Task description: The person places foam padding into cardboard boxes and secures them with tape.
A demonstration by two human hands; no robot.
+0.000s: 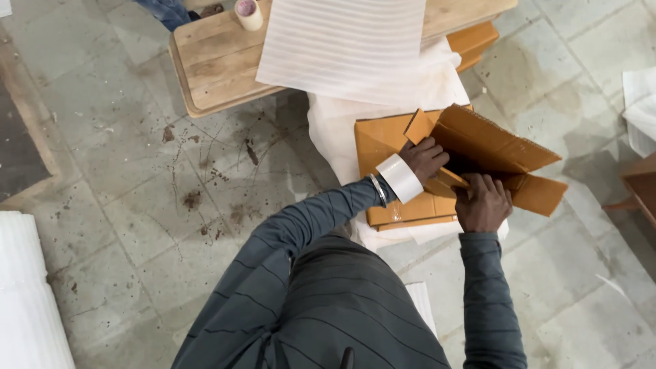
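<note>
The cardboard box (437,160) lies on a white sheet (335,126) spread over the grey tiled floor (123,225), right of the middle of the scene and just in front of the person. It is orange-brown, its flaps stand open, and one large flap rises to the right. The left hand (424,158) reaches into the opening with its fingers curled around a flap edge; a roll of clear tape (400,178) rides on that wrist like a cuff, next to a metal bangle. The right hand (484,203) grips the near flap, fingers clamped over its edge. Both hands close on cardboard, close together but not touching.

To fold the flaps well, it seems wise to press each along its crease with the hands spread apart, keeping the box flat on the sheet so it does not skid, and to keep the fingers out of the gap where flaps meet.

At the far side stands a low wooden bench (212,61) bearing a sheet of ribbed white foam (348,44) and a small roll of tape (249,14). A second orange box (475,41) peeks from under it. White foam (27,301) lies at the near left.

The inside of the box is dark, so it cannot be told whether anything lies in it. The left fingertips are hidden behind a flap. The bench's far end, a wooden piece at the right edge and a blue cloth at the far edge are cut off.
</note>
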